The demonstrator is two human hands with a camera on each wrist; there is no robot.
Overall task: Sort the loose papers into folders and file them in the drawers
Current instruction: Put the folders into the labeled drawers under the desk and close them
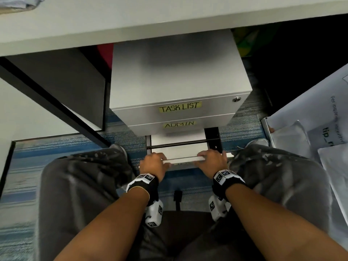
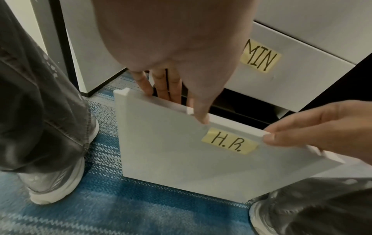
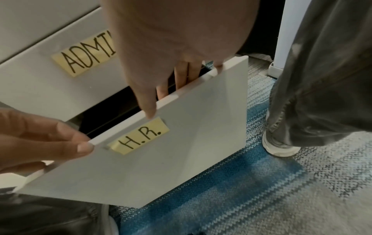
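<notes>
A white three-drawer cabinet [image 1: 178, 72] stands under the desk, with yellow labels TASK LIST [image 1: 179, 106] and ADMIN [image 1: 179, 124] on its upper drawers. The bottom drawer, labelled H.R. [image 2: 229, 142], is pulled out toward me. White paper [image 1: 178, 140] lies inside it under a dark rail. My left hand [image 1: 153, 162] grips the top edge of the drawer front [image 2: 171, 159], fingers inside and thumb outside. My right hand [image 1: 211, 161] grips the same edge [image 3: 191, 143] further right in the same way.
Loose white papers and clear sleeves [image 1: 320, 125] lie stacked at my right. My knees and shoes flank the drawer on blue striped carpet [image 1: 56, 151]. The desk top [image 1: 131, 19] overhangs the cabinet. A dark panel [image 1: 56, 87] stands at the left.
</notes>
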